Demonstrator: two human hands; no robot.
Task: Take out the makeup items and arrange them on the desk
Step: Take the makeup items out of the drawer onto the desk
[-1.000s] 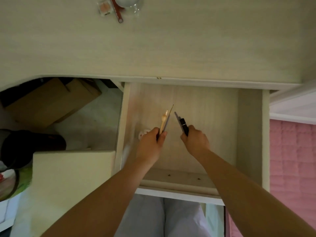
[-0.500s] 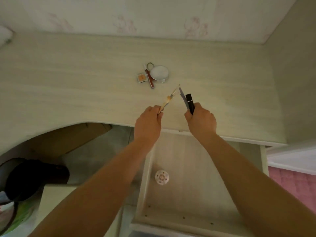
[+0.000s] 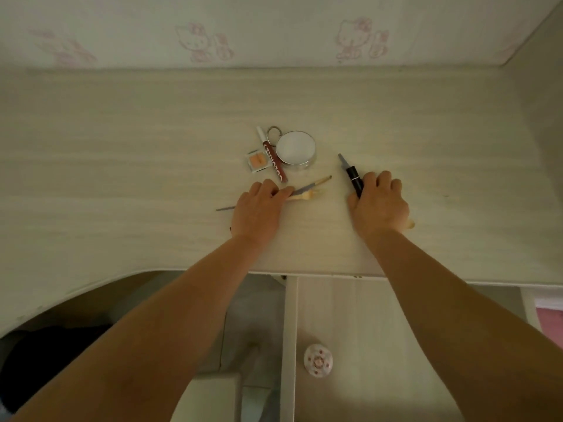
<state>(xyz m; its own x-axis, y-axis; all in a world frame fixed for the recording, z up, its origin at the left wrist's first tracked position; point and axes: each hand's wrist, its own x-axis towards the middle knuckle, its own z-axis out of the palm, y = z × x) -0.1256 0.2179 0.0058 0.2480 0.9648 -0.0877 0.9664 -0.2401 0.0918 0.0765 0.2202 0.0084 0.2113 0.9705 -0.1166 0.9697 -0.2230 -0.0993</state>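
Observation:
On the pale wooden desk (image 3: 152, 166) my left hand (image 3: 257, 208) lies low over two thin makeup brushes (image 3: 310, 187), fingers curled on their handles; a grey handle end sticks out to its left. My right hand (image 3: 379, 202) grips a black tube (image 3: 355, 179) together with a grey-tipped stick (image 3: 343, 161), both lying against the desk. Just beyond them sit a round white compact (image 3: 296, 146), a brown lip gloss tube (image 3: 274, 159), a small peach eyeshadow pan (image 3: 257, 160) and a metal ring (image 3: 273, 132). A small round patterned case (image 3: 318, 360) lies in the open drawer (image 3: 365, 330) below.
A wall with pink cat pictures (image 3: 274, 28) closes off the back of the desk, and a side panel (image 3: 542, 86) stands at the right. A dark object (image 3: 45, 360) sits under the desk at lower left. A pink cover (image 3: 551, 318) shows at the right edge.
Both hands rose out of the drawer with their items, moved forward over the desk, spread apart and lowered the brushes and the tube onto the surface near the other makeup.

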